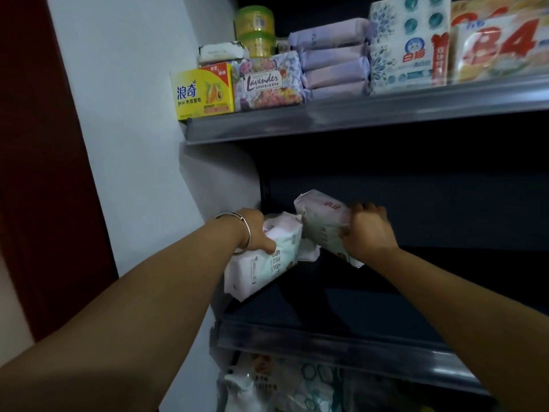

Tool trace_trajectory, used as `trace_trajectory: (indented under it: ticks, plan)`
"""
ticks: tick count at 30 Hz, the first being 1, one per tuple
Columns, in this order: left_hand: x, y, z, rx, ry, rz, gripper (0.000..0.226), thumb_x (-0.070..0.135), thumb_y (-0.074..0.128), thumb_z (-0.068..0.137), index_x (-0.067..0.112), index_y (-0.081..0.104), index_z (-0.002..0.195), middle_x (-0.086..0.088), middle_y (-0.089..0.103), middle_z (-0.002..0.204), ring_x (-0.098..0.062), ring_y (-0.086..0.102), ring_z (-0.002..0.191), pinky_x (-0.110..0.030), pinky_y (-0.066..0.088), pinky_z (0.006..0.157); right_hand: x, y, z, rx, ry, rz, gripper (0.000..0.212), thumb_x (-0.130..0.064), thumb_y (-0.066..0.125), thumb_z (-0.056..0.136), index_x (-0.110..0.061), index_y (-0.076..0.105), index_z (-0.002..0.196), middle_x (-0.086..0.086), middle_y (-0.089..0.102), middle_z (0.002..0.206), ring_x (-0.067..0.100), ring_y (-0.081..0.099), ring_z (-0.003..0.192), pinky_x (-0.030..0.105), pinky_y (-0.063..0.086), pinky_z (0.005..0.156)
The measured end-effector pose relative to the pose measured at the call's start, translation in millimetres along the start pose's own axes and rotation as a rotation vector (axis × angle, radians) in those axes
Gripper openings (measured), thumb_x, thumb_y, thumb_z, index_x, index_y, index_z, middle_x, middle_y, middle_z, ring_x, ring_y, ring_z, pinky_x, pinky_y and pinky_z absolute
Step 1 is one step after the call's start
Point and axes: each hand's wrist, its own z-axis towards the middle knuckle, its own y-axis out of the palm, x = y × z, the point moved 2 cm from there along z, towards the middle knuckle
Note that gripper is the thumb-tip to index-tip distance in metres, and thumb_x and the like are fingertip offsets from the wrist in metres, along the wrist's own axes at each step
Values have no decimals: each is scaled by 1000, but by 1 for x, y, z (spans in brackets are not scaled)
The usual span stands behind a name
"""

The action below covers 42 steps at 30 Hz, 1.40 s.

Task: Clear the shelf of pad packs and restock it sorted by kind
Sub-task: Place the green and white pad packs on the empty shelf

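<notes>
Shelf, dark, middle level of the rack, carrying two pad packs at its left end. Left hand, silver bangle on the wrist, fingers curled over the top of the left pad pack, white and mint, tilted, lower end toward the shelf front. Right hand closed round the right pad pack, pale with red print, raised and tilted, just beside the left pack. Upper shelf loaded: yellow soap box, Lavender box, stacked purple pad packs, white floral pack. Bagged goods below, indistinct.
</notes>
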Motion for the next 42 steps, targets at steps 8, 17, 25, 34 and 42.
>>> trace_trajectory:
  ticks: [8,17,25,34,42]
  plan:
    - [6,24,14,199,-192,-304,51,36,46,92,20,34,140,-16,24,139,-38,47,117,-38,40,97,-9,14,-8,-71,-18,32,43,-21,53,86,-3,45,124,17,49,125,34,41,120,40,40,97]
    - [21,36,28,72,-106,-406,36,16,43,97,1,51,128,-20,55,129,-33,59,110,-40,50,95,-13,29,-8,-136,-63,114,31,-18,53,88,0,52,113,17,57,115,32,52,109,30,40,89]
    - [18,76,31,-187,123,-220,104,14,81,65,41,20,144,1,37,143,-26,44,124,-39,52,92,-1,34,-4,-118,-48,32,42,-24,53,88,-3,47,124,16,51,125,32,44,119,37,39,101]
    - [38,84,58,79,78,-23,63,34,61,86,13,34,140,-12,42,139,-30,44,126,-36,38,100,25,31,1,-22,-60,-91,55,-30,54,89,-4,39,135,17,45,131,33,39,121,36,37,97]
    - [31,99,92,93,-5,-150,49,17,45,97,4,28,141,-16,34,145,-30,41,130,-34,34,105,44,45,24,-17,1,-42,55,-20,52,89,-5,35,139,16,45,132,33,38,120,37,35,101]
